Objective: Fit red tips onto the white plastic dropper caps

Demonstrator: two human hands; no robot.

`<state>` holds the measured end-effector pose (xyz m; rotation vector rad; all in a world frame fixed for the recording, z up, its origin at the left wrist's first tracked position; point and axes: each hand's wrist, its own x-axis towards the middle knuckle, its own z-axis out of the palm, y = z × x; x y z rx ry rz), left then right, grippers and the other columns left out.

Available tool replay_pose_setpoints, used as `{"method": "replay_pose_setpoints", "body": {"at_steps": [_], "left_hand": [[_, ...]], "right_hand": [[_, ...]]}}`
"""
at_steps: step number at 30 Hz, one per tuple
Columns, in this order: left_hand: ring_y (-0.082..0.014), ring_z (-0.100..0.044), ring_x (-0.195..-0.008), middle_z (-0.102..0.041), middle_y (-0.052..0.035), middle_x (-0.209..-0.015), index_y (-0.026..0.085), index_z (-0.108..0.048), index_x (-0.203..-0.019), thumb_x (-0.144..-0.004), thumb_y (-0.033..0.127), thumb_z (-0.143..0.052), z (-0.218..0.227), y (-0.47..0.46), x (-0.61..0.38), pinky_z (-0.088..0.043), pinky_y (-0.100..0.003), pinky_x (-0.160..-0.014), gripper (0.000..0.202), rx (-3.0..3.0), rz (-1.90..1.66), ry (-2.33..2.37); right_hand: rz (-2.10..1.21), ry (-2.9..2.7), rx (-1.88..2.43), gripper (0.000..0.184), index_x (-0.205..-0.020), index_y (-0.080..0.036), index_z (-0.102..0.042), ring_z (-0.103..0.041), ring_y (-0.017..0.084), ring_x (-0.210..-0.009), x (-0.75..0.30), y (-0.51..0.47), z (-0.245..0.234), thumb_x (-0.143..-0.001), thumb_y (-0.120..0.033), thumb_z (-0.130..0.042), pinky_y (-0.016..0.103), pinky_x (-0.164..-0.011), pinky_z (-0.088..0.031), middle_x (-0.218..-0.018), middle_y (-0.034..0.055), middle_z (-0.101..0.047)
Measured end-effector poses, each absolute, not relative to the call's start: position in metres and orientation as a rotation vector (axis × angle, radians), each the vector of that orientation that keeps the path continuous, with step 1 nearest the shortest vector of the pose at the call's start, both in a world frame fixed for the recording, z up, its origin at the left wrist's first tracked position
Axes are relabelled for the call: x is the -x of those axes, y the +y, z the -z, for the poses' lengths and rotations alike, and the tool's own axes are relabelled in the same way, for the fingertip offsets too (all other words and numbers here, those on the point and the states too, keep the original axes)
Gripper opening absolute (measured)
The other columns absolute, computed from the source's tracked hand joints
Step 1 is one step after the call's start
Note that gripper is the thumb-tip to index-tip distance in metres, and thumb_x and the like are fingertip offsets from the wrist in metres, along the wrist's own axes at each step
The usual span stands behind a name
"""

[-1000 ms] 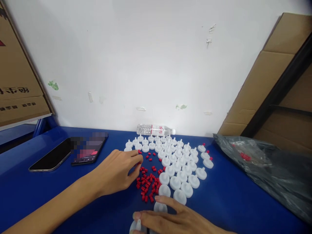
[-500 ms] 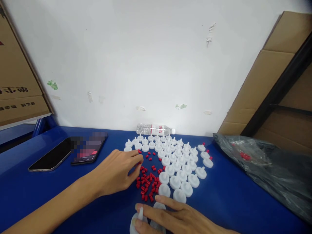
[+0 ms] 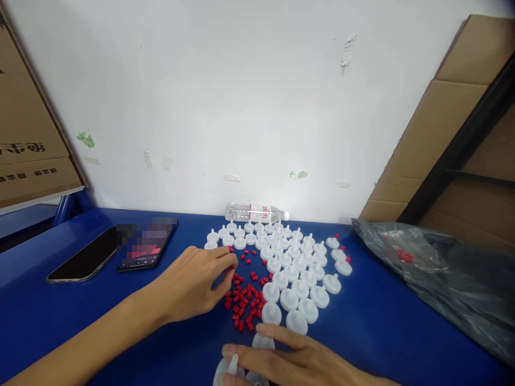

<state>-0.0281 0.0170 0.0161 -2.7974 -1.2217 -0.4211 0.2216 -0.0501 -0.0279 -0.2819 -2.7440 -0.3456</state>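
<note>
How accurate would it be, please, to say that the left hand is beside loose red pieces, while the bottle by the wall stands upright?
One detail is wrong: the head view shows the bottle by the wall lying on its side, not standing upright. The left hand is indeed beside loose red pieces.

- I take this for a workshop or packing corner; which, I cannot tell.
- My blue table (image 3: 382, 332) carries dozens of identical white spouted discs (image 3: 308, 311) and red pieces (image 3: 242, 311).
- Printed cardboard (image 3: 32, 118) stands at my left, brown cardboard (image 3: 432, 128) at my right, near a dark plastic bag (image 3: 470, 289).
- Tape scraps (image 3: 232, 178) mark the white wall (image 3: 249, 96).
</note>
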Motion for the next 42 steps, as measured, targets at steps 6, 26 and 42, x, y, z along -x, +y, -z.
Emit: {"method": "replay_pose_setpoints", "body": {"at_steps": [6,26,42], "left_hand": [[-0.0093,-0.059,-0.063,-0.068,0.0009,-0.085,0.02,-0.065,-0.098,-0.095,0.018,-0.052,-0.013,0.01,0.025,-0.045,-0.022,-0.056,0.014,2.938,0.992,-1.17],[-0.0109,-0.064,-0.073,-0.074,-0.0014,-0.094,0.025,-0.079,-0.1,-0.096,0.032,-0.065,-0.012,-0.01,0.002,-0.047,-0.02,-0.06,0.016,3.376,1.544,-1.442],[-0.0083,-0.062,-0.066,-0.076,-0.0004,-0.093,0.025,-0.079,-0.101,-0.094,0.029,-0.066,-0.013,-0.012,0.003,-0.046,-0.015,-0.052,0.014,3.362,1.615,-1.503]], "right_hand": [[0.112,-2.165,0.291,0.035,-0.115,-0.017,-0.065,-0.072,0.011,-0.098,-0.234,-0.046,0.007,-0.108,-0.035,-0.036,0.027,-0.108,-0.046,-0.102,0.0047,-0.077],[-0.156,-2.123,0.651,0.043,-0.125,-0.022,-0.05,-0.065,0.016,-0.108,-0.239,-0.034,0.018,-0.088,-0.009,-0.065,0.026,-0.093,-0.054,-0.115,0.005,-0.066],[-0.081,-2.087,0.622,0.033,-0.117,-0.02,-0.055,-0.068,0.019,-0.111,-0.239,-0.036,0.013,-0.088,-0.009,-0.067,0.03,-0.094,-0.056,-0.117,0.008,-0.071]]}}
